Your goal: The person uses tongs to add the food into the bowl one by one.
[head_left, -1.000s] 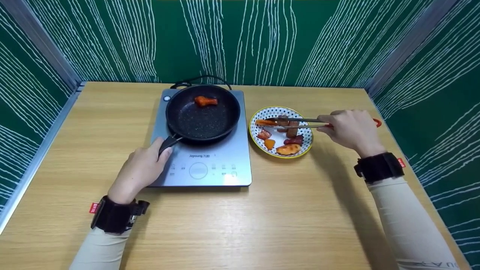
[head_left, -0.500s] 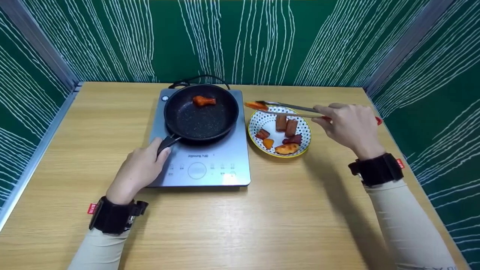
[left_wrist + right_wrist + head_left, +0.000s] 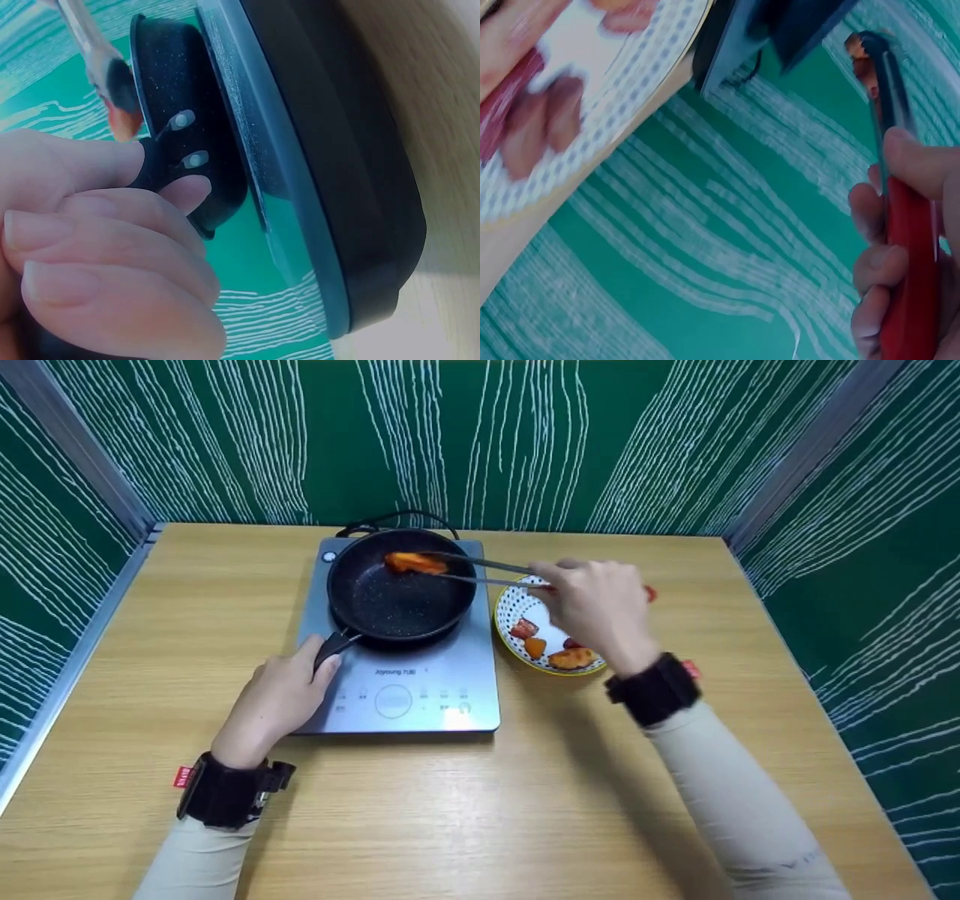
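Note:
My left hand [image 3: 274, 697] grips the black handle [image 3: 334, 645] of the dark frying pan [image 3: 401, 604], which stands on a silver induction cooker [image 3: 472, 682]. In the left wrist view, the fingers [image 3: 127, 262] curl round that handle. My right hand [image 3: 600, 604] holds red-handled tongs [image 3: 495, 564], which reach leftward across the pan's right rim. An orange elongated piece of food [image 3: 429, 564] is pinched in their tips, over the pan. It overlaps the reddish drumstick [image 3: 393, 559] in the pan. Below my right hand is a dotted plate [image 3: 512, 606] with a yellow rim, partly hidden by the hand.
On the plate lie a browned oval piece [image 3: 571, 658], an orange chunk [image 3: 535, 647] and a red-and-white piece [image 3: 523, 628]. Two brown pieces [image 3: 544, 124] show in the right wrist view. A black cord [image 3: 409, 513] runs behind the cooker. Green patterned walls [image 3: 525, 450] enclose the wooden table [image 3: 420, 817].
My right hand has carried the orange piece in the tongs up from the plate and leftward over the pan. My left hand keeps its grip on the handle.

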Demonstrator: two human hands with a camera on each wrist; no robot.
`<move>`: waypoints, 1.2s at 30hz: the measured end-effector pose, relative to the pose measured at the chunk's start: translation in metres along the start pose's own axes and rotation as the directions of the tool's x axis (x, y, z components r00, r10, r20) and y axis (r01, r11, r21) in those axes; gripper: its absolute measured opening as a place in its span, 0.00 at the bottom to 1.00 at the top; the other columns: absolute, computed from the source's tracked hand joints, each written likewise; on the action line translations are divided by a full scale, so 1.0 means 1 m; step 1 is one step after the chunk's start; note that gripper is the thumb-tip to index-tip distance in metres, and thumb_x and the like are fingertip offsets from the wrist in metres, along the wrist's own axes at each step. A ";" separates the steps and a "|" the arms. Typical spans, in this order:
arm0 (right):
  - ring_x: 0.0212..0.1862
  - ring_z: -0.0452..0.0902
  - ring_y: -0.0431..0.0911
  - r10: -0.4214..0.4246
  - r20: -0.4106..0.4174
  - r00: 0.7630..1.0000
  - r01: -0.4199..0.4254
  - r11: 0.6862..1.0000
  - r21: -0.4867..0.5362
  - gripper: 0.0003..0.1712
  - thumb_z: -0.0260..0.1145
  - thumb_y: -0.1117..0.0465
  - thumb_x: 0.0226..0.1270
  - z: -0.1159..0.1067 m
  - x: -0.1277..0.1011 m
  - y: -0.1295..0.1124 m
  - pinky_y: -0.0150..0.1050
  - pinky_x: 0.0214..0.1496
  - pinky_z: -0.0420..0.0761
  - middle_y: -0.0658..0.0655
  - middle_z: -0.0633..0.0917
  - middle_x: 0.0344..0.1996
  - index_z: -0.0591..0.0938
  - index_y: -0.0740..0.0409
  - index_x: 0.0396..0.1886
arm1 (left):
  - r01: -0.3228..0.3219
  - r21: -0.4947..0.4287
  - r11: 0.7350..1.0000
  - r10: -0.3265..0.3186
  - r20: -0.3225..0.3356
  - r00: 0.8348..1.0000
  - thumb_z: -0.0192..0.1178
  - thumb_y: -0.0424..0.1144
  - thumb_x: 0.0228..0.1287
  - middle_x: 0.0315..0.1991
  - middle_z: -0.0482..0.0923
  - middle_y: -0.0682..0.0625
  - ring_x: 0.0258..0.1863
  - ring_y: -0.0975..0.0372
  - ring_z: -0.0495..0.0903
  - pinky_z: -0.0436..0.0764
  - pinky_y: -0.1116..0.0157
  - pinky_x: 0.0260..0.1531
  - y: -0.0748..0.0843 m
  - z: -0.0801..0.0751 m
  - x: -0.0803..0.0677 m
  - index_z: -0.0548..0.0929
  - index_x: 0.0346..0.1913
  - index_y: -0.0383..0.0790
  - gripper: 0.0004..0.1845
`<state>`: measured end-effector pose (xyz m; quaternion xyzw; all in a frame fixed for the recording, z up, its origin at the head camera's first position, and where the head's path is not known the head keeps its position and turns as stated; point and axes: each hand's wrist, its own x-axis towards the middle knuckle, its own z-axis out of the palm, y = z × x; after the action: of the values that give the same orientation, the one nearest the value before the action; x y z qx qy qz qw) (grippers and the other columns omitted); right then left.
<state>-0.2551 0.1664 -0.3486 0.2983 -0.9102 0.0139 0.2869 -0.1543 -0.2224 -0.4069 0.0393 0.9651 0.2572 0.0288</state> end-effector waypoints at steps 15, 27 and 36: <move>0.22 0.80 0.54 0.078 0.061 0.995 -0.074 0.995 -0.064 0.09 0.69 0.52 0.78 0.042 0.027 -0.066 0.51 0.19 0.77 0.57 0.86 0.27 0.89 0.51 0.45 | -0.026 -0.002 1.000 0.026 -0.011 1.000 0.48 0.48 0.87 0.29 0.70 0.43 0.25 0.51 0.74 0.66 0.59 0.23 -0.001 0.001 0.000 0.72 0.55 0.40 0.13; 0.25 0.82 0.55 0.098 0.093 0.991 -0.084 0.986 -0.143 0.14 0.70 0.50 0.77 0.050 0.030 -0.081 0.51 0.22 0.78 0.58 0.88 0.32 0.89 0.48 0.56 | -0.008 0.002 1.000 0.008 0.000 1.000 0.48 0.49 0.87 0.30 0.70 0.43 0.26 0.51 0.74 0.66 0.59 0.23 -0.001 0.000 0.001 0.72 0.56 0.40 0.14; 0.29 0.85 0.55 0.103 0.143 0.984 -0.094 0.993 -0.069 0.18 0.71 0.48 0.76 0.045 0.028 -0.078 0.51 0.24 0.80 0.60 0.89 0.35 0.88 0.51 0.58 | -0.010 0.009 1.000 0.010 -0.007 1.000 0.48 0.48 0.87 0.30 0.71 0.42 0.27 0.50 0.75 0.66 0.58 0.23 0.000 0.000 0.000 0.72 0.56 0.39 0.15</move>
<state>-0.2537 0.0786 -0.3824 0.2439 -0.9425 -0.0219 0.2276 -0.1545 -0.2224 -0.4073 0.0435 0.9662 0.2529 0.0242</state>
